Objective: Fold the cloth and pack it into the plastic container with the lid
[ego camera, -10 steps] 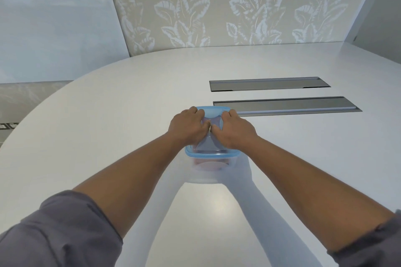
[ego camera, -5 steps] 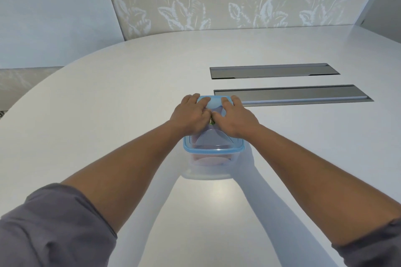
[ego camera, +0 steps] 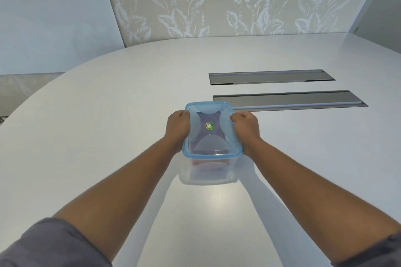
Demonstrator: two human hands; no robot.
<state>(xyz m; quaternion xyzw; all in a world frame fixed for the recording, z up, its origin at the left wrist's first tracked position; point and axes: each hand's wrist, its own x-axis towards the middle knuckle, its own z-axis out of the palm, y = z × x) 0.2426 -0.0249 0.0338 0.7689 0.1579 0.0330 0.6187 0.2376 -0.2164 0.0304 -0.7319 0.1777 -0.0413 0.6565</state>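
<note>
A clear plastic container [ego camera: 208, 172] stands on the white table [ego camera: 108, 115] in front of me. A translucent blue lid [ego camera: 209, 130] with a small green sticker sits on top of it. Through the wall I see a dark reddish cloth [ego camera: 208, 163] inside. My left hand [ego camera: 178, 127] grips the container's left side just under the lid rim, fingers curled. My right hand [ego camera: 246, 127] grips the right side the same way.
Two long grey metal cable hatches [ego camera: 288, 100] lie set into the table just behind and to the right of the container. A leaf-patterned wall panel [ego camera: 217, 0] rises beyond the table's far curved edge.
Both hands were pressed together on top of the lid. They have moved apart and now hold the container's left and right sides, uncovering the lid.
</note>
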